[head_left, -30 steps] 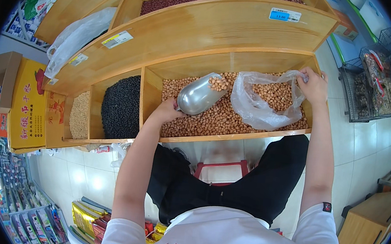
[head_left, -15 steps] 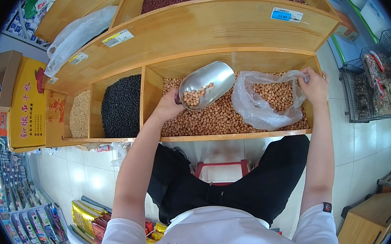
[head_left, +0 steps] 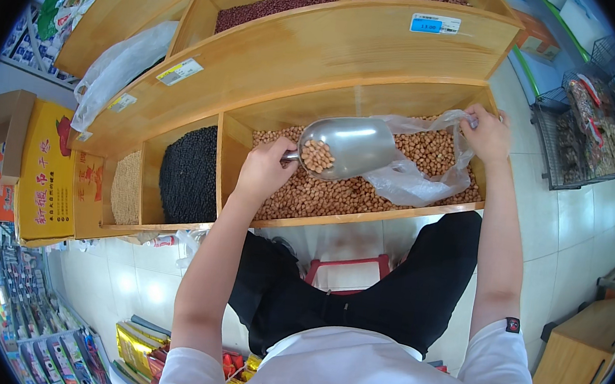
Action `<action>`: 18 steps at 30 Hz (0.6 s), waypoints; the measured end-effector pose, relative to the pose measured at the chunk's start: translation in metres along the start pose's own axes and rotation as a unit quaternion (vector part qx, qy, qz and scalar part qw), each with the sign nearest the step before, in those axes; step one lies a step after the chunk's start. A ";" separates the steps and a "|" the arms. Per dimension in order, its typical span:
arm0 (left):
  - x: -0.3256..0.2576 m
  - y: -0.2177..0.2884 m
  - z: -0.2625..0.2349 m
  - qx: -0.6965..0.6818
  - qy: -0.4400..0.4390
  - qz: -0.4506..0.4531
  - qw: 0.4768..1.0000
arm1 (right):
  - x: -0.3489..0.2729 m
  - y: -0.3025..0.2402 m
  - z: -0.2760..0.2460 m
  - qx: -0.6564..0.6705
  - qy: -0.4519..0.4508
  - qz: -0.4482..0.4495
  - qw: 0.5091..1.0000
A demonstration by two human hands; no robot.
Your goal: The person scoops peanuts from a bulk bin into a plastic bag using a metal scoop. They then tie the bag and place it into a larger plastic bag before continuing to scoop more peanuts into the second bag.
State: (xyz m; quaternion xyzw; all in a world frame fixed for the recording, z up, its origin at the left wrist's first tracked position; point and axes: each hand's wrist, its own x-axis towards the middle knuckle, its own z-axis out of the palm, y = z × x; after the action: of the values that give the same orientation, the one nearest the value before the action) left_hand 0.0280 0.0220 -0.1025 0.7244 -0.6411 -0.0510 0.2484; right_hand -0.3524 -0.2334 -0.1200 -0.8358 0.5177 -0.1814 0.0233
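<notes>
My left hand point(head_left: 267, 166) is closed round the handle of a metal scoop point(head_left: 360, 141). A small heap of tan chickpeas point(head_left: 317, 156) lies in the scoop near its handle end. The scoop's mouth points right and overlaps the opening of a clear plastic bag point(head_left: 415, 184). My right hand point(head_left: 488, 134) pinches the bag's upper right rim, which holds it open. The bag rests on the loose chickpeas point(head_left: 321, 201) in the wooden bin; chickpeas show within its opening, but I cannot tell whether they are in it or beneath.
Left of the chickpeas are compartments of black beans point(head_left: 190, 177) and small pale grains point(head_left: 127, 189). A higher shelf has red beans point(head_left: 277, 4) and an empty-looking plastic bag point(head_left: 124, 63). A yellow carton point(head_left: 47, 167) stands left, a wire basket point(head_left: 587, 137) right. Below is a red stool point(head_left: 349, 264).
The scoop has moved right, from beside the bag to over its left rim, and is now more level. Its chickpeas have gathered toward the handle. My right hand still grips the bag.
</notes>
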 end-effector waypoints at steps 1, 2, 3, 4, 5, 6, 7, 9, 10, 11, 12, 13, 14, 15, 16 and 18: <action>0.006 0.014 -0.007 0.014 -0.006 0.031 0.999 | -0.001 0.001 0.000 0.006 0.003 0.000 1.000; 0.010 0.026 -0.014 0.028 -0.012 0.061 0.998 | -0.001 0.002 0.000 0.012 0.007 -0.001 1.000; 0.017 0.037 -0.016 0.055 -0.024 0.072 0.996 | -0.001 0.003 0.000 0.017 0.010 -0.002 1.000; 0.024 0.046 -0.018 0.082 -0.036 0.083 0.992 | -0.001 0.002 0.000 0.018 0.008 -0.002 1.000; 0.032 0.059 -0.021 0.108 -0.047 0.095 0.988 | -0.001 0.003 -0.001 0.018 0.007 -0.001 1.000; 0.036 0.073 -0.027 0.117 -0.062 0.099 0.986 | -0.001 0.003 -0.001 0.018 0.006 0.000 1.000; 0.040 0.081 -0.028 0.129 -0.073 0.096 0.984 | -0.001 0.003 -0.002 0.020 0.006 -0.002 1.000; 0.046 0.095 -0.028 0.153 -0.095 0.091 0.980 | -0.001 0.002 -0.001 0.022 0.008 -0.006 1.000; 0.048 0.101 -0.027 0.174 -0.095 0.093 0.976 | -0.001 0.002 -0.001 0.023 0.008 -0.007 1.000; 0.050 0.106 -0.027 0.180 -0.095 0.090 0.975 | -0.001 0.001 -0.002 0.024 0.008 -0.008 1.000; 0.052 0.110 -0.027 0.186 -0.094 0.086 0.974 | 0.000 0.001 -0.002 0.026 0.008 -0.009 1.000; 0.053 0.112 -0.028 0.193 -0.095 0.081 0.973 | -0.001 0.001 -0.002 0.025 0.010 -0.008 1.000; 0.053 0.114 -0.029 0.187 -0.085 0.076 0.976 | -0.001 0.001 -0.002 0.025 0.011 -0.007 1.000; 0.053 0.115 -0.031 0.182 -0.074 0.071 0.978 | -0.001 0.001 -0.003 0.025 0.012 -0.006 1.000; 0.053 0.116 -0.032 0.177 -0.065 0.066 0.980 | -0.002 0.002 -0.001 0.026 0.019 -0.011 0.999; 0.052 0.116 -0.038 0.168 -0.061 0.043 0.983 | -0.002 0.005 0.000 0.030 0.033 -0.020 0.999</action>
State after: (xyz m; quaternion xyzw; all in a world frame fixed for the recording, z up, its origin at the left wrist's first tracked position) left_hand -0.0525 -0.0224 -0.0072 0.7231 -0.6850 0.0238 0.0857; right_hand -0.3570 -0.2341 -0.1218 -0.8387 0.4955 -0.2242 0.0275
